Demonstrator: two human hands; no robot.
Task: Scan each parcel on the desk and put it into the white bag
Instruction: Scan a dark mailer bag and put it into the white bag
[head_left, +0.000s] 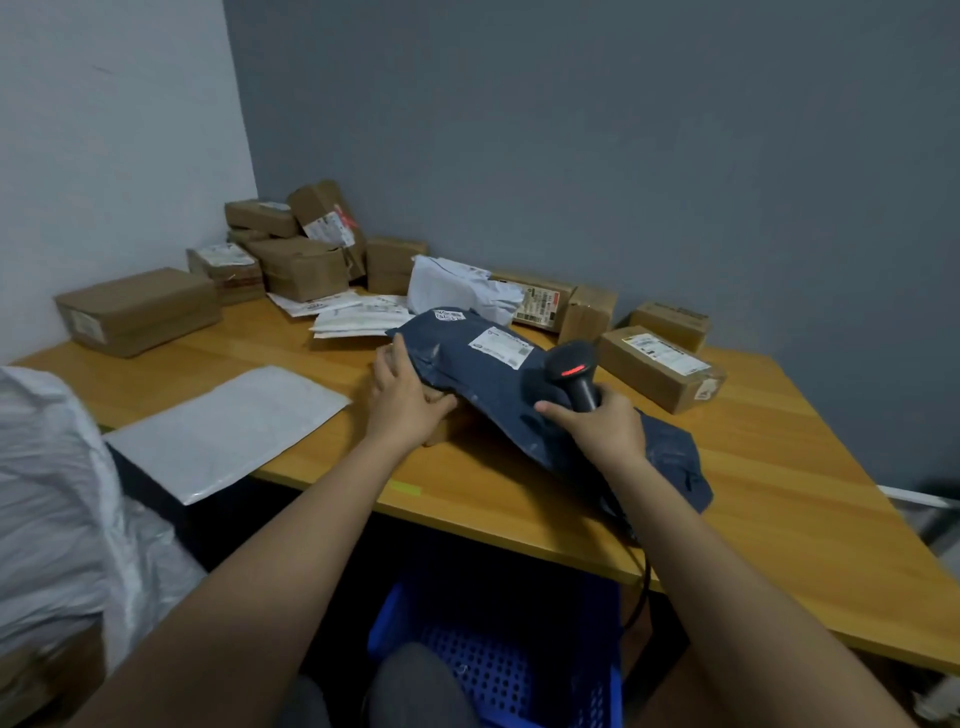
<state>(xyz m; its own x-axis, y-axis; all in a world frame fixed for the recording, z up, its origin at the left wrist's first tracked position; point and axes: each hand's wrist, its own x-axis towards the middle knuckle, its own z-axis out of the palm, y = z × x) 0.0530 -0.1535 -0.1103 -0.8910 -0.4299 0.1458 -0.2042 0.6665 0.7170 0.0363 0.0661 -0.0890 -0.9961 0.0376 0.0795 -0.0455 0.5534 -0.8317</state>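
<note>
Head view is showing a person sitting at a wooden worktop (519, 499) pushed into a corner. Left hand (402, 397) is gripping the near-left edge of a dark blue parcel (498, 384), fingers curling over it, with a brown box (441, 421) just showing beneath that hand. Right hand (597, 423) is wrapping around the handle of a black scanner (574, 371), whose head is glowing red and pointing toward the white label (501, 347) on the blue parcel. The parcel is lying across the middle of the worktop, its near end hanging over the front edge.

A flat white mailer (228, 426) is lying to the left, partly overhanging the edge. Brown boxes (291, 244) are sitting piled in the back corner, with more boxes (660, 366) lying to the right of the scanner and white envelopes (358, 314) between. The white bag (57, 499) is standing at the far left, beside the worktop. A blue crate (498, 654) is sitting on the floor underneath.
</note>
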